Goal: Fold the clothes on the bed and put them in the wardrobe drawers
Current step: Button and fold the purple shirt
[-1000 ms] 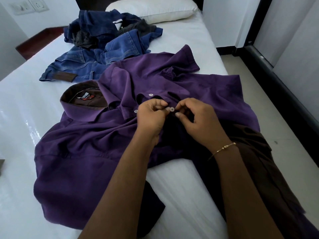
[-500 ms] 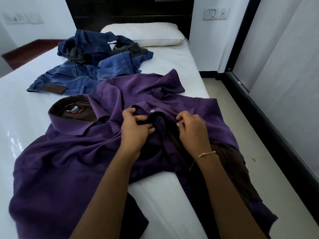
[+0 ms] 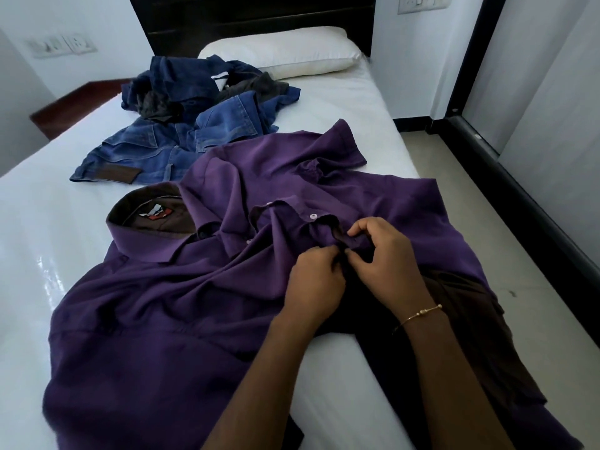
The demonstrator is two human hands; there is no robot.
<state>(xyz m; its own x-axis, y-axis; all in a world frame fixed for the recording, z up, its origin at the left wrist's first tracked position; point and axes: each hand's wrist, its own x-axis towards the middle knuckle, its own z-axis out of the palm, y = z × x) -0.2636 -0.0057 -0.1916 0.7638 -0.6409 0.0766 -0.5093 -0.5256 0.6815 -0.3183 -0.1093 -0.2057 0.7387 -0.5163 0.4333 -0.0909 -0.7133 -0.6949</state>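
Left hand (image 3: pixel 313 280) and right hand (image 3: pixel 384 258) both pinch the crumpled purple button-up shirt (image 3: pixel 156 306) placket, frame centre. Blue denim jeans pile (image 3: pixel 194 125) upper left on white-sheeted bed (image 3: pixel 341 112).

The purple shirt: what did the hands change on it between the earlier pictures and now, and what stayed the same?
Both hands moved down the front placket of the purple shirt, away from the collar, toward the hem. The left hand and right hand let go of the button pinched earlier and now pinch the fabric at a lower spot. The shirt stays spread on the bed; the jeans and pillow lie as before.
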